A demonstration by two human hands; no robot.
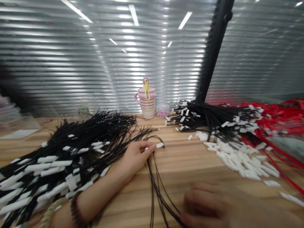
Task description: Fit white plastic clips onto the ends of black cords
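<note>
My left hand (140,155) pinches black cords near a small white tag (159,145), at the middle of the wooden table. From its fingertips the thin black cords (158,186) hang down toward the front edge of the view. At the lower right, my right hand (209,204) is blurred, its fingers curled near the lower part of those cords; whether it grips them is unclear. Beside my left forearm lies a large pile of black cords (95,126) with white tags. Loose white pieces (244,158) are heaped to the right.
Another bundle of black cords (206,112) with white tags lies at the back right, next to red straps (280,117). A striped cup (147,104) and a small jar (162,111) stand at the back. A clear plastic box (21,126) sits far left.
</note>
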